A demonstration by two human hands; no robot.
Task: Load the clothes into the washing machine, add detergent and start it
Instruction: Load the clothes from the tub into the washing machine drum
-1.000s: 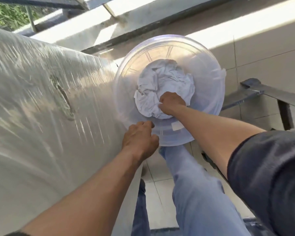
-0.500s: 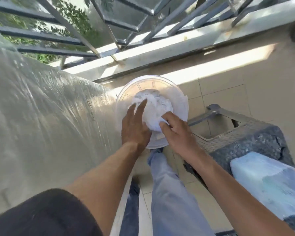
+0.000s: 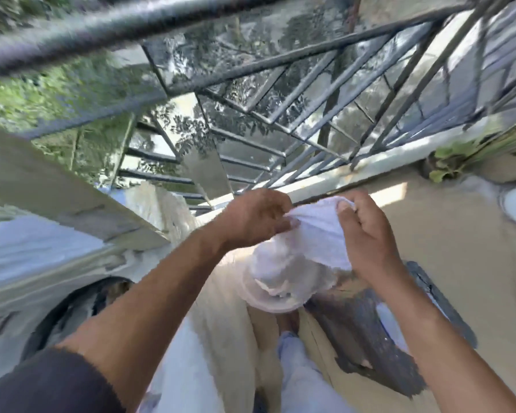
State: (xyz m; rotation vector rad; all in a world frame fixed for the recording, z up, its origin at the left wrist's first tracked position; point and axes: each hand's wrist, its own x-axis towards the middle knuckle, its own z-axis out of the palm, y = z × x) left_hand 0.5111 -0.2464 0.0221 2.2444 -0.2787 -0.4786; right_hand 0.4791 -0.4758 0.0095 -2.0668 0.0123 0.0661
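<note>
White cloth [image 3: 307, 234] now lifted above basin [image 3: 265, 305], both hands [image 3: 251, 219] [image 3: 367, 234] pinching it.

A grey metal railing [image 3: 295, 93] crosses the top, greenery [image 3: 42, 93] behind it, a potted plant [image 3: 447, 162] at right.

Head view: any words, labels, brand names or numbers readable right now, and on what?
None readable.
The frame is motion-blurred.
White cloth held by the left hand and right hand: no print visible.
Washing machine: no legible label or panel text.
</note>
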